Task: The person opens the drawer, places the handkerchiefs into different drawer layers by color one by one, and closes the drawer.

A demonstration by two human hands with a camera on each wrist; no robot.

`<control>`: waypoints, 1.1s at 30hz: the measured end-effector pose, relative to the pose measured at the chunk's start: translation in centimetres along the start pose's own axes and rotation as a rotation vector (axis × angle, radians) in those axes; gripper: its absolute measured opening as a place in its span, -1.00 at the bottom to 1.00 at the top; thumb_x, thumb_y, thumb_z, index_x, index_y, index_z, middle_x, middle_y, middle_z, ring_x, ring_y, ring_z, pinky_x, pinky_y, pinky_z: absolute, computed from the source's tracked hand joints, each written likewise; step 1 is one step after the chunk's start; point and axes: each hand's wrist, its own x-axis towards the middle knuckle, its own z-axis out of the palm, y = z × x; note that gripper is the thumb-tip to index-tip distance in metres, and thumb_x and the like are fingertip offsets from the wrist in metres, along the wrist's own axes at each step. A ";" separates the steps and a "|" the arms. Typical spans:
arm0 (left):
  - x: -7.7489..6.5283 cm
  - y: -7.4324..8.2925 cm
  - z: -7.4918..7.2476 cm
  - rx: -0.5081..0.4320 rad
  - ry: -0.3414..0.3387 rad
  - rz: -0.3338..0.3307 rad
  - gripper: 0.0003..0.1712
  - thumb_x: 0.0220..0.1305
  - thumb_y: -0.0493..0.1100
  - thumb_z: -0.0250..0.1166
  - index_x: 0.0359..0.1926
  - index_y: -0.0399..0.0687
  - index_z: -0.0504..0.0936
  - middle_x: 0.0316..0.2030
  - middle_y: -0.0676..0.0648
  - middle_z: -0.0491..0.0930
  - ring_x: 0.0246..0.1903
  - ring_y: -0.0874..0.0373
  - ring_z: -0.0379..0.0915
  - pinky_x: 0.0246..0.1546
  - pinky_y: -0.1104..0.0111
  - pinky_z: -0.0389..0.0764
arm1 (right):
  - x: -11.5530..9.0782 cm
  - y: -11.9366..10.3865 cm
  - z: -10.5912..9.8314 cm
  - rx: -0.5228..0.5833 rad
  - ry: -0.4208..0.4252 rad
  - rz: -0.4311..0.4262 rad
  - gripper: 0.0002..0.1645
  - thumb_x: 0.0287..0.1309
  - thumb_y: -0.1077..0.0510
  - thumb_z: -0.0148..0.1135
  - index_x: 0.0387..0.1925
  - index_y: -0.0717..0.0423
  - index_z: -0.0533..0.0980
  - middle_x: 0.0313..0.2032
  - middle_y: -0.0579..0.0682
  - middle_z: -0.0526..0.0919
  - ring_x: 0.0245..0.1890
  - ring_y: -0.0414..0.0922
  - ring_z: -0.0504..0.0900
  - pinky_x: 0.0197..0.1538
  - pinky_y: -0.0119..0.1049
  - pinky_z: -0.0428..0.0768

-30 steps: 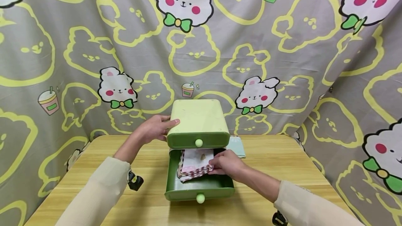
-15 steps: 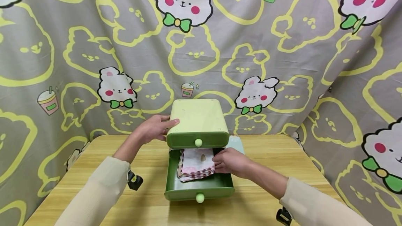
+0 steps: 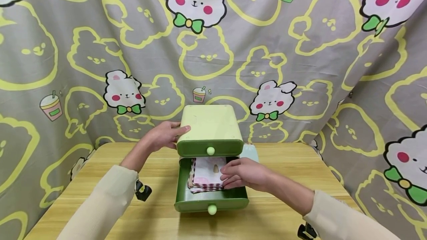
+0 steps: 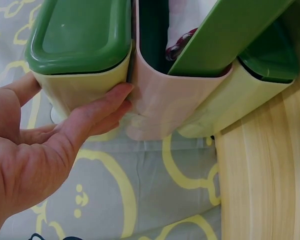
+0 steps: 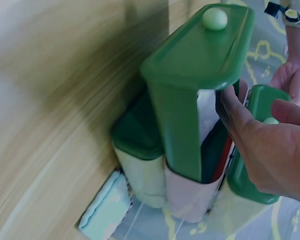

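Note:
A small three-tier drawer cabinet with a pale yellow top [image 3: 210, 121] stands on the table; its middle tier is pink in the left wrist view. The green middle drawer [image 3: 211, 205] is pulled out. In it lies a stack of folded cloths [image 3: 204, 173], white and pink on top with checked edges. My right hand [image 3: 245, 173] reaches over the drawer's right side, fingers extended over the stack's right part and hiding it. My left hand [image 3: 163, 135] rests against the cabinet's upper left side, thumb on the top; the left wrist view shows its fingers along the yellow tier [image 4: 85, 90].
A folded light-blue cloth [image 5: 107, 205] lies on the wooden table [image 3: 143, 175] beside the cabinet's right rear. The closed top drawer has a round knob [image 3: 210, 151]. A patterned grey curtain [image 3: 213, 62] hangs close behind and around the table.
My right hand has let go of the cloths' right corner, drawn back slightly, then moved left over the stack. The stack's front right edge now lies flatter. My left hand stays in place.

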 end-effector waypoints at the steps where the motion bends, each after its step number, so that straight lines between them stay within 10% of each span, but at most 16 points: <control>1: 0.0 0.0 0.0 -0.002 0.000 -0.001 -0.09 0.51 0.19 0.14 0.59 -0.25 0.04 0.16 -0.30 0.61 0.08 -0.03 0.63 -0.01 0.13 0.72 | -0.1 -0.1 0.2 0.006 -0.003 -0.007 -0.43 0.44 0.20 0.12 0.25 0.61 0.32 0.10 0.46 0.55 0.07 0.25 0.67 0.14 -0.06 0.68; 14: 0.1 0.0 0.0 -0.020 -0.014 0.015 -0.14 0.54 0.14 0.12 0.58 -0.28 0.05 0.17 -0.32 0.59 0.07 -0.03 0.64 -0.03 0.15 0.72 | -2.0 -0.6 3.2 0.055 -0.109 -0.030 -0.62 0.32 0.26 0.18 0.00 0.55 0.57 -0.22 0.23 0.75 -0.21 0.00 0.77 0.03 -0.08 0.73; 25: 0.0 0.1 0.1 -0.026 -0.009 0.003 -0.13 0.53 0.14 0.13 0.58 -0.28 0.05 0.11 -0.29 0.63 -0.03 0.03 0.67 -0.05 0.17 0.73 | -2.8 2.0 4.2 -0.099 -0.368 0.153 -0.64 0.37 0.18 0.16 -0.07 0.46 0.63 -0.29 0.10 0.73 -0.32 -0.11 0.71 -0.06 -0.16 0.75; 33: -0.1 0.1 0.1 -0.025 -0.010 0.005 -0.13 0.53 0.15 0.13 0.58 -0.27 0.06 0.09 -0.28 0.65 -0.06 0.07 0.68 -0.07 0.18 0.73 | -2.5 4.1 4.2 -0.098 -0.363 0.256 -0.67 0.43 0.14 0.14 -0.01 0.36 0.58 -0.16 0.12 0.73 -0.18 -0.12 0.70 0.08 -0.17 0.70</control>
